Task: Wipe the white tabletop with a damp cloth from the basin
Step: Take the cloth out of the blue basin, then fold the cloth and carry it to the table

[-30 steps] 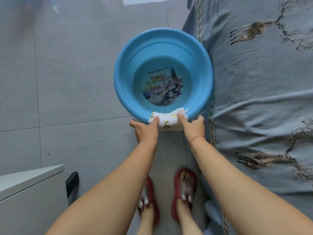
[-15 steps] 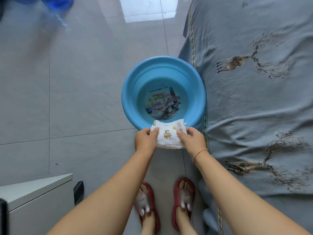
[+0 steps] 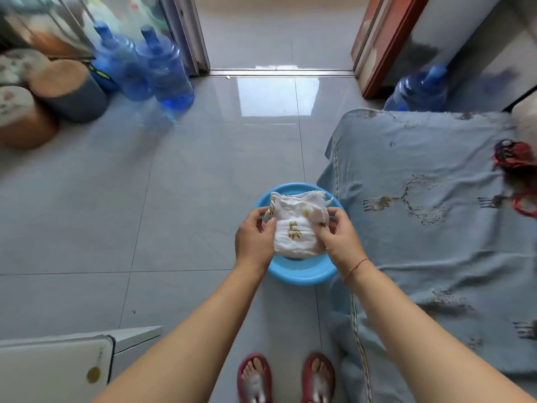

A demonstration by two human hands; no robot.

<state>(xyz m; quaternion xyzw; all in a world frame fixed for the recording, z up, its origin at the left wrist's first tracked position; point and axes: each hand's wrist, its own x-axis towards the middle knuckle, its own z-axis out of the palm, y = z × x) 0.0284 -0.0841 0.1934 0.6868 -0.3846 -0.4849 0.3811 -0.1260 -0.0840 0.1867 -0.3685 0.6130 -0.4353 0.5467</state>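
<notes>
A white cloth [image 3: 295, 228] with small yellow prints is held up over the blue basin [image 3: 302, 273], which sits on the grey tiled floor. My left hand [image 3: 254, 241] grips the cloth's left side and my right hand [image 3: 341, 239] grips its right side. The cloth hides most of the basin's inside. A corner of the white tabletop [image 3: 49, 370] shows at the bottom left, apart from both hands.
A sofa under a blue-grey cover [image 3: 436, 213] runs along the right, touching the basin. Several blue water jugs [image 3: 162, 68] and round stools [image 3: 66, 85] stand at the back left; another jug [image 3: 418, 91] stands at the back right. A doorway opens straight ahead.
Both hands have lifted the cloth from the basin's near rim up over the basin. The view has risen and tilted forward, so the basin looks smaller and the room is in view.
</notes>
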